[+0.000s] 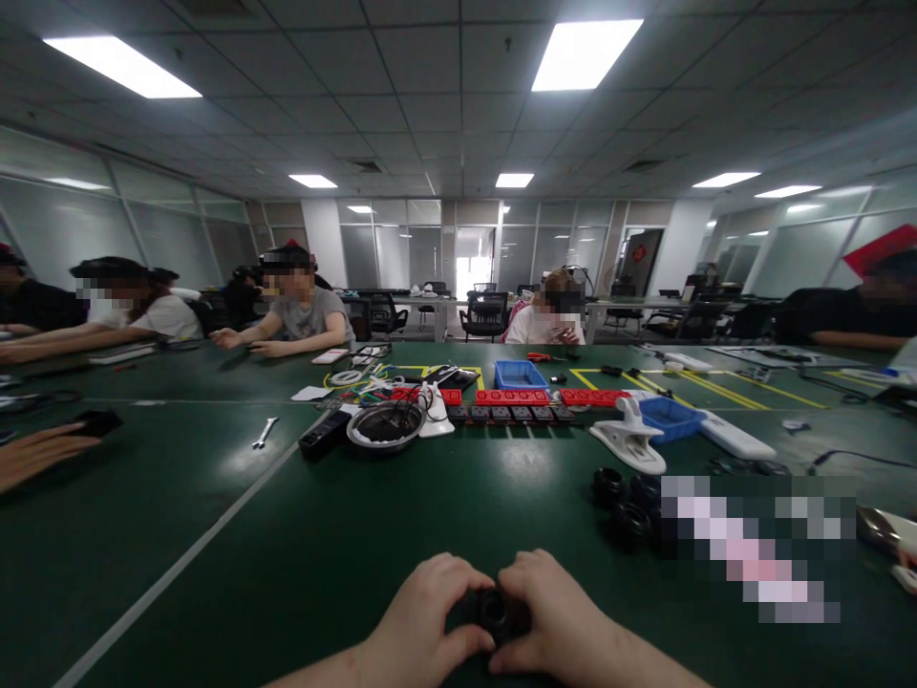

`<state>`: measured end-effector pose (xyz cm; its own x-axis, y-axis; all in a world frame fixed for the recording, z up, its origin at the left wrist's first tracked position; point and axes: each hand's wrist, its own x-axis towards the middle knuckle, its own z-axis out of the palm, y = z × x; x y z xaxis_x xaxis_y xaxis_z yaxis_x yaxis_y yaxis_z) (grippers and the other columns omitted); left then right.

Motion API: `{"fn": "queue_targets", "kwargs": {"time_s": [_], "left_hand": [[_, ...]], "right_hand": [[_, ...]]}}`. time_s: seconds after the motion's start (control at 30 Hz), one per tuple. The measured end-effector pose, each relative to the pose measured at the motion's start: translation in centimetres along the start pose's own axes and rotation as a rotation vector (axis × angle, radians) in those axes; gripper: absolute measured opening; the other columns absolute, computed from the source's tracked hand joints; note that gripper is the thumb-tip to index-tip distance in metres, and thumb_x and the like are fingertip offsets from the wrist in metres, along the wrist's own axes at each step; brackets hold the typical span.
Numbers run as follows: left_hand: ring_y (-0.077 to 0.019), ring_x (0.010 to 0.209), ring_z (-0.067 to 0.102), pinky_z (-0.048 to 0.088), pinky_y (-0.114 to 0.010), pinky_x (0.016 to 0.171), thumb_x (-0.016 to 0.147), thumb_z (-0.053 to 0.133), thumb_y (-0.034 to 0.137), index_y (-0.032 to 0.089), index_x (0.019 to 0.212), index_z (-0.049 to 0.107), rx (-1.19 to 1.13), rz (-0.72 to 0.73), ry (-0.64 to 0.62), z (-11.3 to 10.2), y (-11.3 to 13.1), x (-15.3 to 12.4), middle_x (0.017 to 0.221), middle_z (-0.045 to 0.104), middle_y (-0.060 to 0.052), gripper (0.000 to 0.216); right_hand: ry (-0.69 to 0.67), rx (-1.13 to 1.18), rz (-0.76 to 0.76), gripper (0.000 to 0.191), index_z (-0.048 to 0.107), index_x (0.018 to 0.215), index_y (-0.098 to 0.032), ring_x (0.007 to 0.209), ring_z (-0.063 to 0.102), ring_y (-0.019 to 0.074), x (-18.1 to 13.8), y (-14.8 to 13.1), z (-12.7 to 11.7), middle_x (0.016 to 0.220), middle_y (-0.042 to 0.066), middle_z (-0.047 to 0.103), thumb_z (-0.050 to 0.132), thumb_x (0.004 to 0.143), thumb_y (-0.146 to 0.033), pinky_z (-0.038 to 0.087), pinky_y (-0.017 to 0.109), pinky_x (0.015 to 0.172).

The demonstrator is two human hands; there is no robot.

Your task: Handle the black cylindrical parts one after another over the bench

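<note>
Both of my hands meet low in the middle of the head view, closed around a small black ring-like part (494,608) with a round hole facing me. My left hand (430,616) grips its left side between thumb and fingers. From the other side, my right hand (548,612) clasps it the same way and hides much of it. Whether it is one piece or two fitted together, I cannot tell. To the right lie several similar black round parts, among them a hollow one (631,524) and another (608,485) farther back.
Across the green table (287,573) stand a metal bowl with cables (387,427), a row of red and black blocks (512,397), blue bins (521,375) and a white clamp base (630,441). A wrench (265,433) lies left. A co-worker's hand (43,454) rests at far left.
</note>
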<state>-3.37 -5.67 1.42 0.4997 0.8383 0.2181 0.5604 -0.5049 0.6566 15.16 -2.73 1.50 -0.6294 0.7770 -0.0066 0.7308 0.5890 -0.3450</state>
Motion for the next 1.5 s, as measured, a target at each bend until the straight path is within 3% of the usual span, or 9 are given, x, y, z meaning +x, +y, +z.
{"fn": "queue_targets", "kwargs": {"time_s": [0.1,0.23,0.43,0.67,0.87,0.97,1.07,1.3,1.5], "left_hand": [[-0.0208,0.084,0.053,0.04,-0.03,0.075,0.072,0.069,0.022,0.019,0.094,0.059,0.03,-0.076,0.048,0.0,0.3,-0.1,0.089,0.059,-0.002,0.024],[-0.0193,0.09,0.053,0.039,-0.027,0.08,0.07,0.069,0.012,0.02,0.101,0.058,-0.053,-0.007,-0.061,-1.0,0.4,0.2,0.096,0.06,-0.002,0.033],[-0.0166,0.092,0.053,0.038,-0.024,0.081,0.071,0.07,0.011,0.025,0.103,0.06,-0.113,0.033,-0.156,-2.1,0.4,0.6,0.097,0.061,0.002,0.036],[-0.0182,0.085,0.054,0.039,-0.026,0.076,0.066,0.075,0.018,0.021,0.094,0.062,-0.043,-0.028,-0.039,-0.7,0.2,0.1,0.09,0.061,0.001,0.031],[-0.0215,0.083,0.052,0.038,-0.031,0.075,0.065,0.074,0.018,0.018,0.09,0.061,0.075,-0.163,0.086,-0.1,0.7,-0.1,0.087,0.06,-0.002,0.028],[-0.0199,0.087,0.051,0.038,-0.029,0.078,0.066,0.073,0.014,0.02,0.094,0.06,0.009,-0.084,0.034,-0.5,0.4,0.0,0.091,0.06,-0.001,0.032],[-0.018,0.093,0.05,0.038,-0.026,0.082,0.068,0.072,0.014,0.024,0.101,0.059,-0.07,0.016,-0.049,-1.0,-0.1,0.1,0.098,0.058,0.001,0.037],[-0.0176,0.094,0.049,0.039,-0.026,0.083,0.068,0.075,0.018,0.028,0.104,0.059,-0.096,0.05,-0.099,-1.4,-0.7,0.4,0.1,0.054,0.0,0.041],[-0.019,0.088,0.049,0.039,-0.027,0.077,0.063,0.076,0.016,0.021,0.092,0.059,-0.017,-0.086,0.018,-0.4,0.1,0.2,0.092,0.056,-0.001,0.034]], "right_hand": [[0.051,-0.066,0.063,0.048,0.061,0.069,-0.017,0.07,0.051,0.0212,-0.1,-0.6,0.0,0.07,0.002,0.061,0.074,0.049,-0.059,0.033,0.033,0.068],[-0.031,0.088,0.001,0.055,0.061,0.088,-0.019,0.079,0.051,0.0225,-0.4,0.4,-1.1,0.086,0.003,0.059,0.079,0.045,-0.048,0.036,0.032,0.069],[-0.148,0.232,-0.121,0.028,0.065,0.086,-0.021,0.084,0.05,0.0181,-0.3,1.4,-2.0,0.086,-0.001,0.057,0.074,0.062,-0.032,0.036,0.027,0.072],[-0.001,0.102,0.014,0.04,0.061,0.07,-0.017,0.071,0.05,0.0164,0.1,0.4,-0.2,0.072,-0.002,0.057,0.082,0.046,-0.041,0.032,0.025,0.061],[0.109,-0.063,0.133,0.036,0.06,0.072,-0.016,0.073,0.051,0.0211,0.0,-1.4,0.6,0.074,0.003,0.061,0.071,0.06,-0.049,0.033,0.033,0.069],[0.051,0.003,0.071,0.054,0.061,0.085,-0.017,0.081,0.051,0.0245,-0.2,-1.0,-0.3,0.087,0.005,0.06,0.078,0.048,-0.052,0.034,0.035,0.073],[-0.084,0.156,-0.025,0.057,0.059,0.101,-0.021,0.091,0.049,0.0239,-0.6,0.1,-1.6,0.1,0.003,0.056,0.079,0.052,-0.04,0.036,0.033,0.078],[-0.134,0.189,-0.129,0.029,0.064,0.083,-0.022,0.084,0.051,0.0182,0.1,1.5,-1.7,0.085,-0.003,0.059,0.078,0.058,-0.029,0.035,0.027,0.074],[0.001,0.051,0.051,0.035,0.062,0.067,-0.017,0.069,0.051,0.0173,0.5,-0.1,0.0,0.069,-0.001,0.06,0.081,0.05,-0.041,0.031,0.026,0.061]]}}
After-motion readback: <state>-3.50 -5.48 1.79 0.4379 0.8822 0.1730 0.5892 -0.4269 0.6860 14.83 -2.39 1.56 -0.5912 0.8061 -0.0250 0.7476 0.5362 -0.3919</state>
